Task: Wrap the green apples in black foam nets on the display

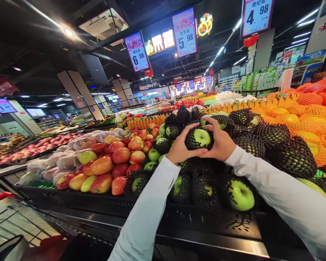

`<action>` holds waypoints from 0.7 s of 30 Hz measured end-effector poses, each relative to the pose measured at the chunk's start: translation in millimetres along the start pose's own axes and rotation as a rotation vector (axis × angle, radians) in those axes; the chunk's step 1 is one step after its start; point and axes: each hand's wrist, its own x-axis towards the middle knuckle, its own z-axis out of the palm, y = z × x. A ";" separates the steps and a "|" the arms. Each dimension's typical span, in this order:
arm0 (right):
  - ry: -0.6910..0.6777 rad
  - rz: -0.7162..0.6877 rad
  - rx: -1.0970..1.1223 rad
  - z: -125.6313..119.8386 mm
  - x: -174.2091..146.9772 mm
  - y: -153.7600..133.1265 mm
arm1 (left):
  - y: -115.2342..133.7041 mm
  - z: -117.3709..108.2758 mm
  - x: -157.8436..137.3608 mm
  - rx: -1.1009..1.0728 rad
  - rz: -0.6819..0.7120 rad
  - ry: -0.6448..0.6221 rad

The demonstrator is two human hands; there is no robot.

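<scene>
Between my two hands is a green apple in a black foam net, its bare top facing me. My left hand wraps round its left side, thumb along the bottom. On the right side my right hand curls round it, and the thumbs nearly meet below. Both hands are over a heap of green apples in black nets. One larger green apple sits at the front edge of the heap, partly out of its net. Red and yellow apples lie to the left of my hands.
Oranges in orange nets are piled at the right. Wrapped fruit lies further left. A metal-edged black display stand runs along the front. At lower left stands a shopping cart. Price screens hang overhead.
</scene>
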 end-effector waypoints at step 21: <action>-0.345 -0.121 0.044 6.6 -8.2 2.8 | -4.5 1.7 0.0 0.188 -0.189 0.018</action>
